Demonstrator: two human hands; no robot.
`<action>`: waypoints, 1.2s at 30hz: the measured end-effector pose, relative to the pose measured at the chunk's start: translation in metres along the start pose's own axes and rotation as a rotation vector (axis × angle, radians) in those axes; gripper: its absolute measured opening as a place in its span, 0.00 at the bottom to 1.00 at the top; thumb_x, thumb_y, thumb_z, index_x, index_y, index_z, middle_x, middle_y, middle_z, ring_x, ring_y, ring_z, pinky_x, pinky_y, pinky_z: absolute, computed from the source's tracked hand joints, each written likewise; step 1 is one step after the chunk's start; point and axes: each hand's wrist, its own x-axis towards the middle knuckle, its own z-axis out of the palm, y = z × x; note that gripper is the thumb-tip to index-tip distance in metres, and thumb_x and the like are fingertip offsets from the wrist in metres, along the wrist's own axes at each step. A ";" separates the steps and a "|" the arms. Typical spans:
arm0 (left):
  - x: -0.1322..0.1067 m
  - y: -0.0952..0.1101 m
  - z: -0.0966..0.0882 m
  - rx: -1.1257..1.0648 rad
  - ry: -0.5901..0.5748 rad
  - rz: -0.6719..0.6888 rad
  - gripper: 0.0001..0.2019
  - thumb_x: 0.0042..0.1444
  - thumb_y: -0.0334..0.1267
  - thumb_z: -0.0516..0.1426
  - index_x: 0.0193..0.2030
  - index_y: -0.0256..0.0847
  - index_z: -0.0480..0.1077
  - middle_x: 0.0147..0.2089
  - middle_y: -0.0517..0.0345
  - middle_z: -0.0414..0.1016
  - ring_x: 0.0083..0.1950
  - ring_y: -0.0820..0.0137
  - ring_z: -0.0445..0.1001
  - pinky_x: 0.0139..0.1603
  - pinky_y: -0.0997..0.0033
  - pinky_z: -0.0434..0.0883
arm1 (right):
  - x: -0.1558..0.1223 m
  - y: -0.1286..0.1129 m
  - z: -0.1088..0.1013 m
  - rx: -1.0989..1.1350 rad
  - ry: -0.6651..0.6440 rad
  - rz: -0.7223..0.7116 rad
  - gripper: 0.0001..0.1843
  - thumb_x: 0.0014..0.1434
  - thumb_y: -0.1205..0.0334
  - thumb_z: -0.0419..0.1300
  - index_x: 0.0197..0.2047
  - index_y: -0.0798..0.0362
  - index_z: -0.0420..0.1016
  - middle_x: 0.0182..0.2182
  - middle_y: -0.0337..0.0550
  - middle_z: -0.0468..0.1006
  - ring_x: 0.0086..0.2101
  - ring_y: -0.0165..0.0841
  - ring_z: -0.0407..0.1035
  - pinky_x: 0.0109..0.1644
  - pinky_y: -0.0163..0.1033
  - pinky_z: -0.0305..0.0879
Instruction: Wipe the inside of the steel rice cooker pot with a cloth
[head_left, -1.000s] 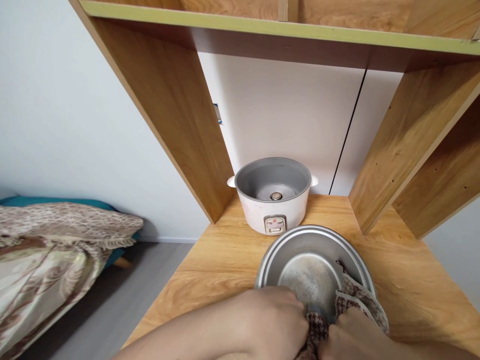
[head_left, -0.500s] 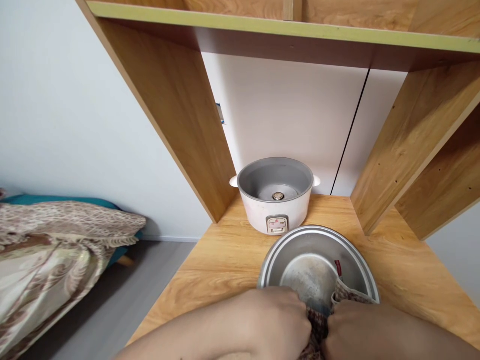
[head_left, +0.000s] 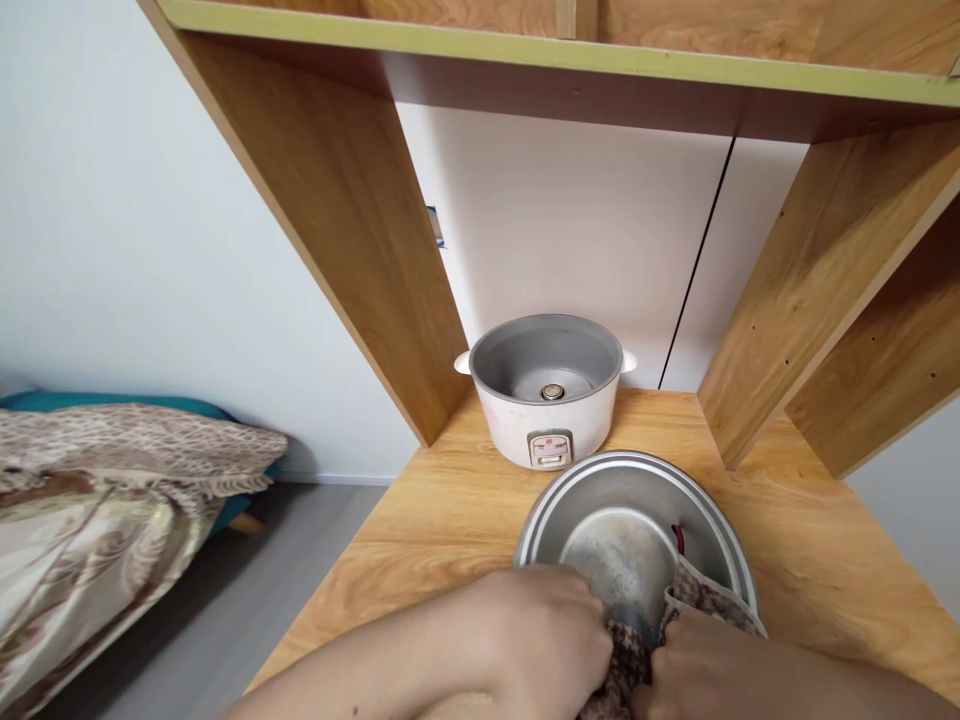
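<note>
A round silver metal inner pot (head_left: 626, 535) rests on the wooden tabletop, close in front of me. Over its near edge my left hand (head_left: 551, 630) is closed on a brown patterned cloth (head_left: 626, 660). My right hand (head_left: 694, 660) grips the same cloth just to the right. One corner of the cloth, with a red loop (head_left: 679, 538), lies inside the pot against its right wall. Behind the pot stands a white rice cooker body (head_left: 547, 420) without a lid, its round sensor (head_left: 553, 391) showing at the bottom. My fingertips are hidden.
Wooden uprights (head_left: 315, 220) (head_left: 810, 290) flank the cooker, with a yellow-edged shelf (head_left: 525, 50) overhead. Behind it is a white wall panel (head_left: 577, 220). To the left, a couch with a patterned cover (head_left: 112, 500) stands on the grey floor (head_left: 300, 540).
The view has shifted slightly. Both hands have moved a little left and the cloth between them looks more twisted. The pot and the cooker body stay in place.
</note>
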 end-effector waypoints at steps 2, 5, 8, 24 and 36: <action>-0.002 0.003 -0.004 0.008 0.019 -0.004 0.18 0.47 0.51 0.69 0.19 0.43 0.72 0.16 0.55 0.71 0.14 0.68 0.56 0.20 0.62 0.62 | 0.005 -0.001 -0.005 -0.045 -0.034 -0.005 0.13 0.75 0.59 0.61 0.36 0.52 0.76 0.36 0.43 0.86 0.33 0.33 0.73 0.36 0.42 0.58; -0.009 0.010 -0.010 0.036 0.050 -0.030 0.15 0.47 0.48 0.70 0.21 0.41 0.75 0.19 0.52 0.75 0.15 0.68 0.59 0.20 0.61 0.61 | 0.012 -0.003 -0.012 -0.069 -0.073 -0.003 0.12 0.75 0.61 0.61 0.36 0.53 0.75 0.38 0.44 0.87 0.35 0.32 0.73 0.37 0.40 0.59; -0.014 0.017 -0.012 0.051 0.141 -0.045 0.13 0.51 0.45 0.68 0.23 0.41 0.76 0.21 0.52 0.77 0.17 0.65 0.65 0.22 0.60 0.63 | 0.013 -0.002 -0.013 -0.030 -0.077 0.016 0.14 0.75 0.61 0.61 0.34 0.52 0.75 0.36 0.44 0.87 0.32 0.31 0.72 0.32 0.40 0.56; -0.007 0.015 -0.006 0.059 0.032 -0.042 0.11 0.55 0.44 0.67 0.28 0.39 0.82 0.22 0.53 0.78 0.17 0.66 0.62 0.21 0.60 0.62 | 0.012 -0.007 -0.027 -0.067 -0.361 0.121 0.14 0.72 0.59 0.62 0.38 0.56 0.85 0.36 0.49 0.90 0.25 0.32 0.70 0.26 0.40 0.54; -0.007 0.020 -0.020 0.072 -0.058 -0.058 0.13 0.56 0.45 0.67 0.28 0.38 0.81 0.20 0.56 0.76 0.15 0.71 0.50 0.20 0.63 0.60 | 0.000 0.002 -0.025 -0.132 -0.373 0.055 0.14 0.71 0.57 0.63 0.38 0.56 0.86 0.35 0.50 0.89 0.27 0.36 0.73 0.27 0.42 0.54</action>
